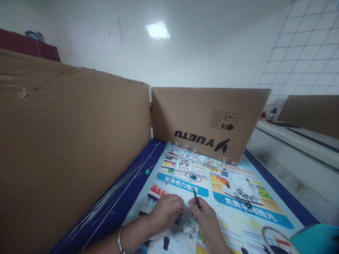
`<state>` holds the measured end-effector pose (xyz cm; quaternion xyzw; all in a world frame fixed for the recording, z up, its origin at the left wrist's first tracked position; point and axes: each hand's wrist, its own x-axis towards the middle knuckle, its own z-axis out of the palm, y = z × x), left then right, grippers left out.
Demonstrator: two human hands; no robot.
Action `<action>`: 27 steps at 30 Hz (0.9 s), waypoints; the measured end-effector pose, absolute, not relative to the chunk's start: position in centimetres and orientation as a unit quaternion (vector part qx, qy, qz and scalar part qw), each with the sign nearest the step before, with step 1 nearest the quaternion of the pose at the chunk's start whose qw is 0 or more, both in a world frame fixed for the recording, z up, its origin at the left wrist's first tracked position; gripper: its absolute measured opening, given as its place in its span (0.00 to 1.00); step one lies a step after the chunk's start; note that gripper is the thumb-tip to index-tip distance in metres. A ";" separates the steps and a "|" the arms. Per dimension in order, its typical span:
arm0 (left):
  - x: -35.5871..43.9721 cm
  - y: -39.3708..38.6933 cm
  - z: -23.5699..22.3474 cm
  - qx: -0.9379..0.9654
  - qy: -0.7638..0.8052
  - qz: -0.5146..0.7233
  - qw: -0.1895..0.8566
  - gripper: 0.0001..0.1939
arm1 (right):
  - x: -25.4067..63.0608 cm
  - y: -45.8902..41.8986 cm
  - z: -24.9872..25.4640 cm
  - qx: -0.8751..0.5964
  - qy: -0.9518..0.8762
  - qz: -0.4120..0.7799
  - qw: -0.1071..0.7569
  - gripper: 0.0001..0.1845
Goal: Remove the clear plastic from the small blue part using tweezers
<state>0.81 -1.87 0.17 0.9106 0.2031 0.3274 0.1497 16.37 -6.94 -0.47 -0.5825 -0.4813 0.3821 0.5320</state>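
My left hand (167,213), its fingers pinched together, is at a tangle of thin clear and silvery strands (189,227). Whatever sits between those fingertips is too small to make out. Close beside it, my right hand (205,214) is closed around a slim dark stick-like tool (196,197) whose tip points up and away. A yellow length shows below that hand; I cannot tell whether it belongs to the same tool. The strands hang between and below both hands, above a printed sheet (185,208).
Cardboard panels stand at left (79,141) and back (196,113). Clear crinkled pieces (182,148) line the back edge. Thin pale rods (113,187) and a green bead-like object (147,171) lie left. Black loops (246,199) lie right, near a turquoise object (317,240).
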 end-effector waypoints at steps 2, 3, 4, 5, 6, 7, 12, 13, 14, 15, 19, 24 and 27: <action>0.8 -1.7 -0.1 0.901 0.219 0.340 0.154 0.08 | 16.3 -6.9 -0.4 -0.580 -0.477 0.394 0.530 0.14; 0.8 -1.7 -0.2 0.896 0.228 0.348 0.156 0.08 | 16.3 -6.9 -0.3 -0.577 -0.476 0.398 0.530 0.14; 0.7 -1.6 -0.3 0.891 0.234 0.355 0.158 0.08 | 16.3 -6.9 -0.2 -0.574 -0.478 0.400 0.531 0.15; 0.7 -1.6 -0.4 0.887 0.238 0.362 0.160 0.08 | 16.2 -6.9 -0.2 -0.570 -0.484 0.399 0.530 0.15; 0.6 -1.6 -0.4 0.883 0.242 0.368 0.161 0.07 | 16.2 -6.9 -0.1 -0.568 -0.493 0.395 0.528 0.15; 0.6 -1.6 -0.4 0.879 0.246 0.373 0.164 0.07 | 16.2 -6.9 0.0 -0.568 -0.503 0.388 0.524 0.15; 0.4 -1.6 0.1 0.864 0.265 0.388 0.181 0.06 | 16.4 -6.9 -0.1 -0.581 -0.558 0.349 0.479 0.16; 0.4 -1.5 0.1 0.857 0.277 0.393 0.185 0.05 | 16.5 -6.9 -0.1 -0.582 -0.571 0.340 0.468 0.16; 0.4 -1.4 0.1 0.853 0.285 0.392 0.192 0.05 | 16.7 -6.9 0.0 -0.580 -0.585 0.336 0.456 0.17; 0.5 -1.3 0.1 0.847 0.295 0.396 0.195 0.05 | 17.0 -6.8 0.2 -0.581 -0.597 0.324 0.448 0.18; 0.5 -0.7 0.0 0.839 0.317 0.395 0.199 0.06 | 18.0 -6.9 1.8 -0.586 -0.675 0.227 0.385 0.19; 0.5 -0.5 0.1 0.855 0.308 0.380 0.174 0.05 | 18.5 -7.9 4.4 -0.593 -0.780 0.011 0.200 0.12; 0.6 -0.7 0.3 0.857 0.313 0.373 0.171 0.05 | 18.3 -8.2 4.9 -0.604 -0.784 -0.106 0.095 0.05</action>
